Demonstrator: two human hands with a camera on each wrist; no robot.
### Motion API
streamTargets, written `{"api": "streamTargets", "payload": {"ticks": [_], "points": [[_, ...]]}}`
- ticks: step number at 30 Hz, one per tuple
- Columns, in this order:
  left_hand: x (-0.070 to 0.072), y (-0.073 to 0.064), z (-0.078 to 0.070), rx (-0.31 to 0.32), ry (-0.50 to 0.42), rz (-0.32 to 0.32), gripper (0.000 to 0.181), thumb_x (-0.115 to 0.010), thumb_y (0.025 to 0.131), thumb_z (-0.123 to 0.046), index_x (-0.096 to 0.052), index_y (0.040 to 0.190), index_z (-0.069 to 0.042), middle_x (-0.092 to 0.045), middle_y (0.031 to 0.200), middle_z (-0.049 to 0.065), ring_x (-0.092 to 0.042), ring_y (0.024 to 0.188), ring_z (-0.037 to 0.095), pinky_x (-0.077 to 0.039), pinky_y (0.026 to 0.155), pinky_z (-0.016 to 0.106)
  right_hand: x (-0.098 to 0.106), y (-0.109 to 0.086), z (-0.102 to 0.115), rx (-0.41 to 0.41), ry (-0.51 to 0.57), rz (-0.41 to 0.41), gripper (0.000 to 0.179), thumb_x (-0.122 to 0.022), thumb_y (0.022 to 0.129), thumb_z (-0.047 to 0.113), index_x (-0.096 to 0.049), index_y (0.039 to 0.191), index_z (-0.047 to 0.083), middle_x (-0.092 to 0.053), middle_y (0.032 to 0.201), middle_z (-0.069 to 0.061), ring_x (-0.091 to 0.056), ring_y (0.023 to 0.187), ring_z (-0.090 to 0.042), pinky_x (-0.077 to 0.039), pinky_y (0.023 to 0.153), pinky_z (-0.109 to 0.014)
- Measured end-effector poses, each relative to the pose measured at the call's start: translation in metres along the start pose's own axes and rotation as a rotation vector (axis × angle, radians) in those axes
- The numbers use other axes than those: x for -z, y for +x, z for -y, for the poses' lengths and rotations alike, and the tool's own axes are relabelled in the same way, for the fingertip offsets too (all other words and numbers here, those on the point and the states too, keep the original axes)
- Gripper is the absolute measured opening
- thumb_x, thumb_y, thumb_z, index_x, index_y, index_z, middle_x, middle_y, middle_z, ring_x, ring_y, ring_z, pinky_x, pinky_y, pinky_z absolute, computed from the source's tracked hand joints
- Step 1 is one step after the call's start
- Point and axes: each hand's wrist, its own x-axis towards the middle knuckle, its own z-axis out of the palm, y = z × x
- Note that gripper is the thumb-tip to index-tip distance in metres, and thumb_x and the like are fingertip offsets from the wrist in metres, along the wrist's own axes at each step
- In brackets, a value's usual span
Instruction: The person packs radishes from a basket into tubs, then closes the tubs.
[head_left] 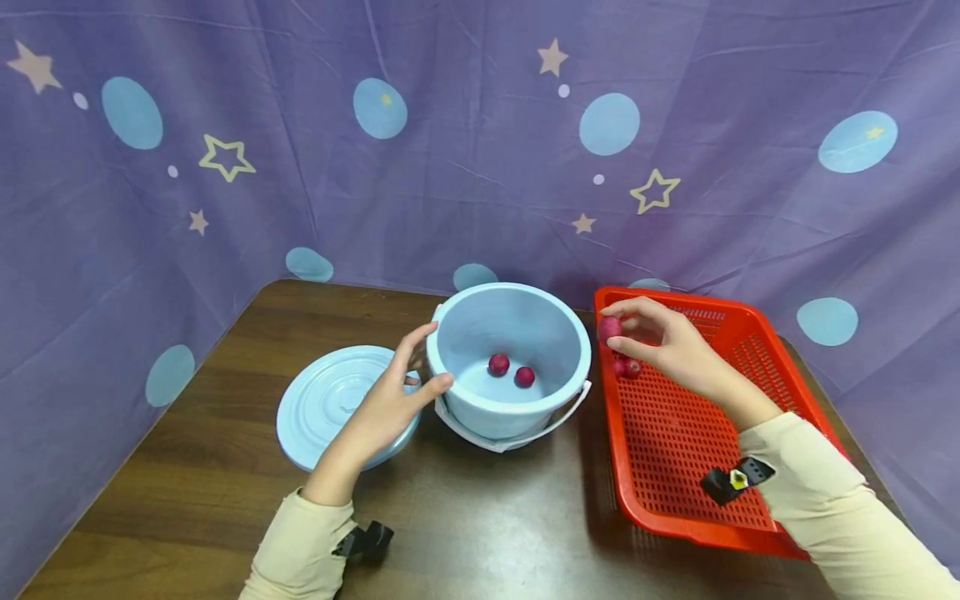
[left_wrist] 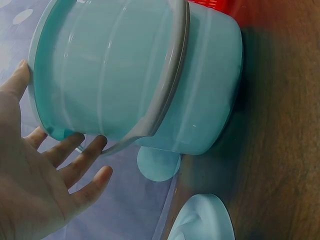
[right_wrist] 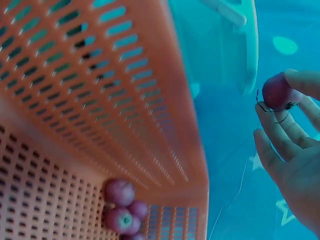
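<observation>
A red radish (head_left: 610,330) is pinched between the thumb and fingers of my right hand (head_left: 675,346), above the left rim of the red basket (head_left: 617,450). In the right wrist view, this radish (right_wrist: 276,92) shows a thin dark root. My left hand (head_left: 386,408) touches the rim and outer left side of the light blue bucket (head_left: 487,422), its fingers spread and loosely straight in the left wrist view. Two radishes (head_left: 498,364) lie on the bucket's floor. Several more radishes (right_wrist: 120,192) sit clustered in a corner of the basket.
A round light blue lid (head_left: 318,412) lies on the wooden table (head_left: 480,517) left of the bucket, partly behind my left hand. The bucket's white handle (head_left: 498,446) hangs down in front. A purple patterned cloth (head_left: 465,150) stands behind the table.
</observation>
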Motion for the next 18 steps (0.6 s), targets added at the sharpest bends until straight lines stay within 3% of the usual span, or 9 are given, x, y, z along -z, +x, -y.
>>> {"api": "streamTargets", "payload": {"ticks": [5, 12, 18], "points": [[0.000, 0.001, 0.001, -0.004, 0.000, 0.001, 0.071, -0.062, 0.097, -0.047, -0.021, 0.154, -0.039, -0.034, 0.155, 0.006, -0.035, 0.140, 0.023, -0.035, 0.105, 0.052, -0.008, 0.004, 0.010, 0.020, -0.009, -0.012, 0.035, -0.073, 0.090, 0.008, -0.062, 0.124, 0.006, -0.066, 0.101, -0.012, -0.065, 0.075, -0.022, -0.054, 0.056, -0.032], [-0.001, 0.002, 0.003, -0.020, 0.000, 0.002, 0.068, -0.061, 0.099, -0.039, -0.022, 0.154, -0.037, -0.035, 0.154, 0.008, -0.036, 0.140, 0.024, -0.034, 0.105, 0.053, -0.021, 0.011, 0.021, 0.096, -0.023, 0.003, 0.034, -0.073, 0.090, 0.006, -0.064, 0.122, 0.004, -0.066, 0.110, -0.008, -0.066, 0.097, -0.017, -0.053, 0.079, -0.023], [-0.001, 0.001, 0.005, -0.030, -0.002, 0.000, 0.067, -0.061, 0.099, -0.039, -0.023, 0.154, -0.037, -0.039, 0.152, 0.008, -0.038, 0.138, 0.023, -0.034, 0.105, 0.053, -0.030, 0.017, 0.025, 0.110, -0.032, 0.070, 0.034, -0.074, 0.089, 0.007, -0.064, 0.122, 0.005, -0.066, 0.109, -0.005, -0.065, 0.099, -0.017, -0.052, 0.087, -0.030]]}}
